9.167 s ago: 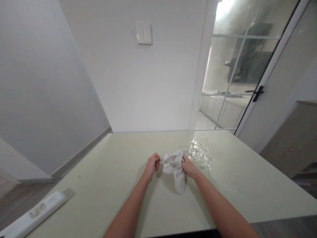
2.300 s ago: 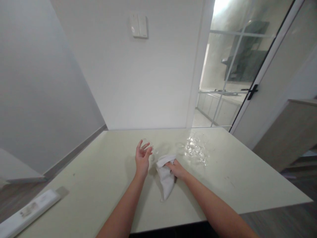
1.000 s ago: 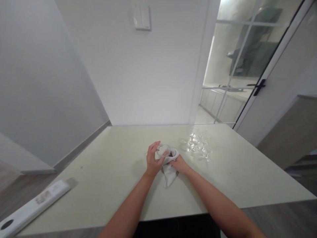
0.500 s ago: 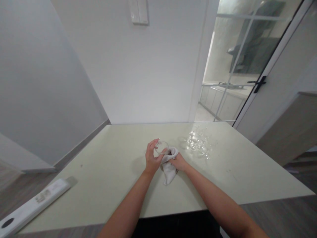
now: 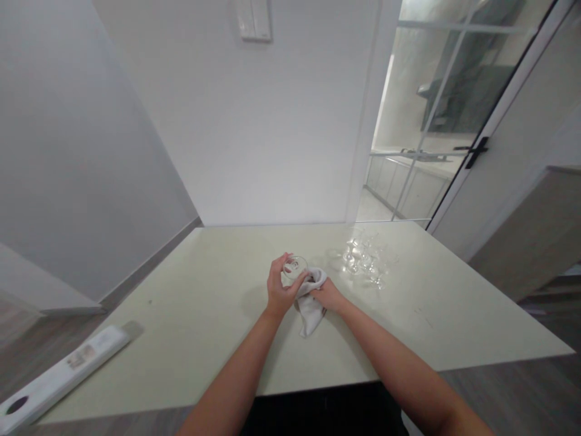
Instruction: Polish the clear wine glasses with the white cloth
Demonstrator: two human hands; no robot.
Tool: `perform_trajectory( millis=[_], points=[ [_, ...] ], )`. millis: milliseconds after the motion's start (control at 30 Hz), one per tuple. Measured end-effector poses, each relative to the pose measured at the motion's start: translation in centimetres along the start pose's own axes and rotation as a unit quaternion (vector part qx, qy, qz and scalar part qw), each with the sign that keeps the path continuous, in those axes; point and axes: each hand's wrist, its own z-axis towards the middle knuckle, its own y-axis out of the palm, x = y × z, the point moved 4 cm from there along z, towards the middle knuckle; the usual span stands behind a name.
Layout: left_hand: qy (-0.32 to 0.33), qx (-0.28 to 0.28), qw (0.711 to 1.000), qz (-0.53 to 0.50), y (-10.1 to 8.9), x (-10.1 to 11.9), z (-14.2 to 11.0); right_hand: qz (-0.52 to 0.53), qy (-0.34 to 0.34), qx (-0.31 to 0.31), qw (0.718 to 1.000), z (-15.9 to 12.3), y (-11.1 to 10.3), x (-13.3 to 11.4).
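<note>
While pinching a clear glass [image 5: 295, 266] by one round edge with the left hand [image 5: 278, 288] over mid-table [image 5: 218, 345], bunching a pale cloth [image 5: 310, 316] with the right hand [image 5: 330, 295] just rightward; apparently wiping. Likely calls next for gentle turning, away from glassware [image 5: 363, 259] farther right.

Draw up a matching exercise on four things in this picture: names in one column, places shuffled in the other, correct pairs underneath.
Things
1. Clear glass
2. White cloth
3. Glassware cluster
4. Black door handle

Places
A. Off the table, at the right of the picture
B. Held by the right hand
C. Held by the left hand
D. On the table, to the right of both hands and farther back

Pairs
1-C, 2-B, 3-D, 4-A
</note>
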Motion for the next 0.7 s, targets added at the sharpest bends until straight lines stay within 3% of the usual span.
perform_trajectory(
  millis=[200, 433, 533, 600, 700],
  points=[
    [0.028, 0.007, 1.0, 0.007, -0.2, 0.4, 0.2, -0.005, 0.006, 0.002, 1.0, 0.0, 0.0, 0.0],
    [-0.004, 0.003, 1.0, -0.018, -0.1, 0.7, 0.3, -0.008, -0.006, -0.012, 1.0, 0.0, 0.0, -0.1],
    [-0.074, 0.032, 0.993, -0.084, 0.0, 0.5, 0.7, -0.017, -0.006, -0.016, 1.0, 0.0, 0.0, 0.0],
    [-0.161, 0.08, 0.97, -0.161, -0.2, -0.4, 1.0, -0.026, -0.005, -0.016, 1.0, -0.1, 0.0, 0.1],
    [-0.327, 0.143, 0.885, -0.299, -0.3, -2.6, 1.1, -0.034, -0.003, -0.003, 0.999, -0.1, -0.1, 0.3]
  ],
)
